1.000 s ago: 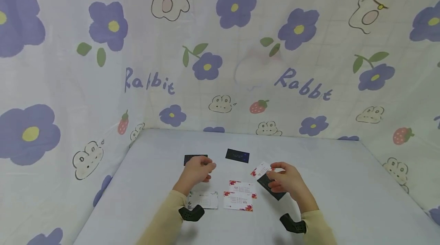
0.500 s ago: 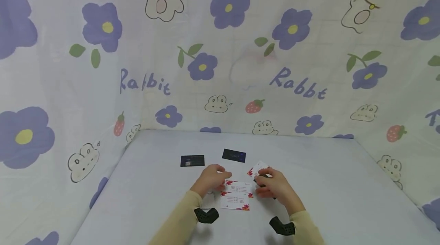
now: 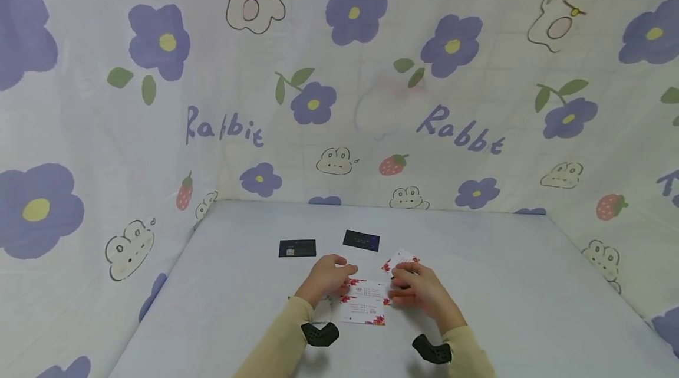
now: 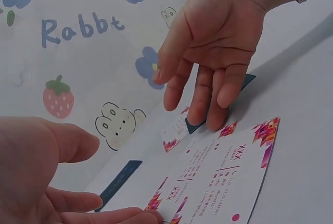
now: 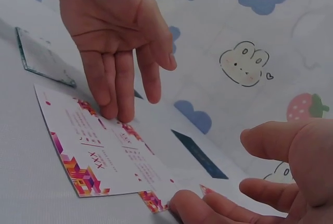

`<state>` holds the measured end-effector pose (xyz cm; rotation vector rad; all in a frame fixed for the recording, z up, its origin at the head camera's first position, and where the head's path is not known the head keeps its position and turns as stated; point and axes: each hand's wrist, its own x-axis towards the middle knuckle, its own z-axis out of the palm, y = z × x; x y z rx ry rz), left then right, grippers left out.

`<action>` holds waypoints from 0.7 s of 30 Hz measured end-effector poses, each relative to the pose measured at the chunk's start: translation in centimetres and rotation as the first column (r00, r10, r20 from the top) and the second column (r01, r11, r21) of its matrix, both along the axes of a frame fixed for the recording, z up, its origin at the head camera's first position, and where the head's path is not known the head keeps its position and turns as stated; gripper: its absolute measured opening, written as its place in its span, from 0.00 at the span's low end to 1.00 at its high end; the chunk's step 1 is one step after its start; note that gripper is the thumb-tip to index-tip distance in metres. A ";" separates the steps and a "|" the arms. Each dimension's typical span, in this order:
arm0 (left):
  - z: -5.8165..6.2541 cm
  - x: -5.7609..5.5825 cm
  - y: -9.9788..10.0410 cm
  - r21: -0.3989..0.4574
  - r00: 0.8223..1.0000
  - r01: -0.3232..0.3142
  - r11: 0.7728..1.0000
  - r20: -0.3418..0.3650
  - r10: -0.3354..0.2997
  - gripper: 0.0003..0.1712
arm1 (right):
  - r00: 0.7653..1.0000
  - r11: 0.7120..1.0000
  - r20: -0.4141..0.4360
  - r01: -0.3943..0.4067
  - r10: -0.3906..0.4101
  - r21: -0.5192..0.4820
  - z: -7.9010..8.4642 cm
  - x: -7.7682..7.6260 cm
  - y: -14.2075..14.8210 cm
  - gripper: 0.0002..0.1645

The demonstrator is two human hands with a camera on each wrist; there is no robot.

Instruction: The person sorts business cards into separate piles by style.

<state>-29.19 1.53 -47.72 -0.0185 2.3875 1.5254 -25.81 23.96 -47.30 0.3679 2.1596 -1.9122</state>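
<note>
Two overlapping white business cards with red and orange corners (image 3: 363, 311) lie between my hands. My left hand (image 3: 328, 278) is at their left side, fingers loosely extended and fingertips right at the card edge. From the other side my right hand (image 3: 422, 291) reaches in, its fingertips at the right edge, thumb apart from the fingers. Neither hand grips anything. Beyond the right hand lies another red-cornered white card (image 3: 399, 259), overlapping a dark card mostly hidden by that hand. A white card with green leaf print (image 5: 41, 57) is partly covered by my left wrist.
Two black cards lie farther back, a left one (image 3: 297, 248) and a middle one (image 3: 361, 240). A white cloth with purple flowers and rabbits (image 3: 339, 71) hangs behind the white table (image 3: 509, 283).
My left hand has moved right, from over the leaf-print card to the left edge of the red-cornered cards. My right hand has shifted left and nearer, to their right edge.
</note>
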 end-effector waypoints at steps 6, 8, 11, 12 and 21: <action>-0.3 -0.1 0.0 0.021 1.000 -0.016 1.000 0.008 0.016 0.31 | 1.000 0.999 0.004 0.006 -0.006 -0.050 -0.2 -0.1 0.0 0.31; -0.4 -0.1 0.0 0.028 1.000 -0.024 0.999 0.015 0.023 0.32 | 1.000 0.998 0.007 0.018 -0.018 -0.057 -0.3 -0.2 -0.1 0.30; -0.5 -0.2 -0.1 0.034 0.999 -0.030 0.999 0.018 0.029 0.31 | 0.999 0.998 0.013 0.033 -0.032 -0.055 -0.3 -0.3 -0.1 0.31; -0.5 -0.2 -0.1 0.039 0.999 -0.033 0.999 0.022 0.032 0.31 | 0.999 0.998 0.016 0.040 -0.040 -0.055 -0.3 -0.3 -0.1 0.31; -1.0 -0.2 0.0 0.054 0.999 -0.049 0.997 0.026 0.048 0.31 | 1.000 1.000 0.009 0.023 -0.023 -0.020 -0.5 -0.4 -0.5 0.32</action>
